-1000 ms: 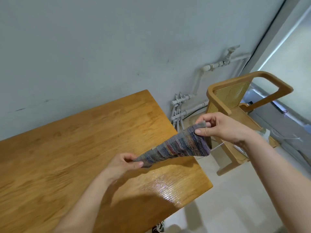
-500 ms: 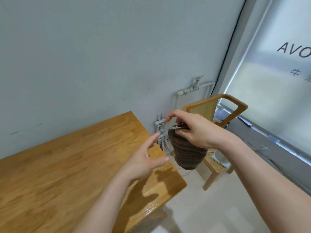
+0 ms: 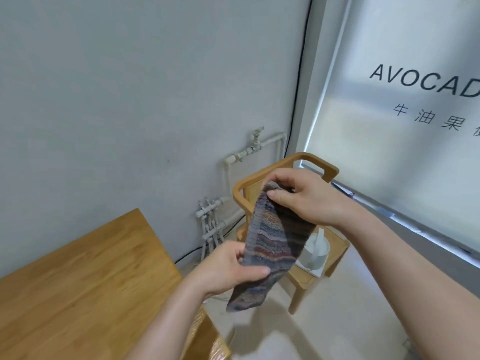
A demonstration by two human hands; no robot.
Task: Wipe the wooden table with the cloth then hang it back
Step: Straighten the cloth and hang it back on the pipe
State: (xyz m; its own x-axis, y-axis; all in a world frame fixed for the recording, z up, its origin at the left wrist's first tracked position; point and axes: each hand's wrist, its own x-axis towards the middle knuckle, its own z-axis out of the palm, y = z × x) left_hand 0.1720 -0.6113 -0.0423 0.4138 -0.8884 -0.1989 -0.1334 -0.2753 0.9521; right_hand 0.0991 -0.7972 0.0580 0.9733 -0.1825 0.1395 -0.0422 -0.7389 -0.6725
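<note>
Head view shows both hands raised in front of a wooden chair (image 3: 285, 167), with a striped cloth (image 3: 272, 242) stretched between them in the air, clear of the wooden table (image 3: 85, 276) at lower left. The right hand (image 3: 309, 198) pinches the cloth's top end, thumb pressed on the near face and fingers curled over the far side, just in front of the chair's curved backrest. The left hand (image 3: 233, 266) is closed on the cloth's left edge lower down, thumb lying across the front of the fabric and fingers tucked behind it. The cloth hangs on a slant from upper right to lower left, its loose bottom end drooping below the left hand above the pale floor. A white container (image 3: 315, 252) sits on the chair seat, partly hidden by the cloth. White pipes (image 3: 246, 152) run along the grey wall behind the chair, and a frosted window blind (image 3: 389, 126) with dark lettering fills the right side.
</note>
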